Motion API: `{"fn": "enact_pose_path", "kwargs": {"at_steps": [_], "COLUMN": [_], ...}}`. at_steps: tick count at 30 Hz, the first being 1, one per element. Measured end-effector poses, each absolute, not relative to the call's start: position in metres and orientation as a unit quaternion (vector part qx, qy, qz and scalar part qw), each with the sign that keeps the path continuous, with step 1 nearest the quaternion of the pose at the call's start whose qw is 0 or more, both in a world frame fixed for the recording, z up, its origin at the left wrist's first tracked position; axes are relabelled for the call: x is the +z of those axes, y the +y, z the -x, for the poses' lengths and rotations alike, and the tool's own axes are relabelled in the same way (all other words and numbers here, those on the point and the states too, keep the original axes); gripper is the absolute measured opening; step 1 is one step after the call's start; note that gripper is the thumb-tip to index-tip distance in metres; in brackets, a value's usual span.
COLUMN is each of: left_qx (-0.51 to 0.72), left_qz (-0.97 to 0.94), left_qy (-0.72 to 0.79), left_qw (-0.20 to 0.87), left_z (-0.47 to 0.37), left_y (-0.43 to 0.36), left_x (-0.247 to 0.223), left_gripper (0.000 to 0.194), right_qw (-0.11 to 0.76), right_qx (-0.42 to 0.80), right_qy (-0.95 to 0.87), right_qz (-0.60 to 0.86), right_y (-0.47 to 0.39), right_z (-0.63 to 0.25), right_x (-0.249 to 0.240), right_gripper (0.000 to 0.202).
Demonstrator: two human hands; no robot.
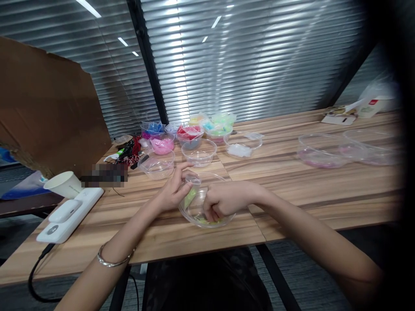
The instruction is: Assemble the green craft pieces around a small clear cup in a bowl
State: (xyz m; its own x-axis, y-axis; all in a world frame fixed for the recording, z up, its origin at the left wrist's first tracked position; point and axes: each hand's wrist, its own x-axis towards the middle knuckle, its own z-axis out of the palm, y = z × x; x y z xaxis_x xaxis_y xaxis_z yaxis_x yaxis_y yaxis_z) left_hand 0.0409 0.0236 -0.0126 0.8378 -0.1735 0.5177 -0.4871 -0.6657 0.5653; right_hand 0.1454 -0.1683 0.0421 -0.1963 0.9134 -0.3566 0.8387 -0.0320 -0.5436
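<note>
A clear round plastic bowl (187, 217) stands near the table's front edge, with small yellow-green bits (201, 219) at its bottom. My left hand (173, 190) grips a small clear plastic cup (193, 181) by its rim, tilted over the bowl's left side. Something yellow-green shows within or through the cup. Inside the bowl, my right hand (222, 199) points downward with its fingers drawn together at the yellow-green bits. Whatever its fingertips hold is hidden.
Behind the bowl stand clear tubs (199, 160) and several tubs of coloured bits in bags (189, 133). To the left are a white power strip (73, 214), a paper cup (66, 185) and a cardboard sheet (48, 103). Clear containers (320, 151) lie at the right.
</note>
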Motion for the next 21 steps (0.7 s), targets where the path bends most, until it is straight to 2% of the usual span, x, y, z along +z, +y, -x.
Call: {"fn": "enact_pose_path", "kwargs": {"at_steps": [4, 9, 15, 21], "left_qx": [0.193, 0.165, 0.152, 0.151], "left_qz": [-0.871, -0.842, -0.822, -0.81], "left_qy": [-0.192, -0.193, -0.192, -0.196], "left_qw": [0.409, 0.476, 0.514, 0.531], "left_z": [-0.042, -0.046, -0.049, -0.053], "left_y": [0.025, 0.029, 0.03, 0.032], "left_x": [-0.013, -0.019, -0.021, -0.023], "left_gripper": [0.047, 0.049, 0.048, 0.048], "right_qw": [0.131, 0.161, 0.071, 0.038], "right_qx": [0.42, 0.346, 0.303, 0.317], "right_qy": [-0.681, -0.76, -0.811, -0.79], "right_qz": [0.586, 0.527, 0.495, 0.524], "right_y": [-0.168, -0.166, -0.157, -0.152], "right_z": [-0.151, -0.152, -0.151, -0.144], "right_x": [0.039, 0.035, 0.036, 0.04], "right_gripper": [0.043, 0.045, 0.047, 0.029]}}
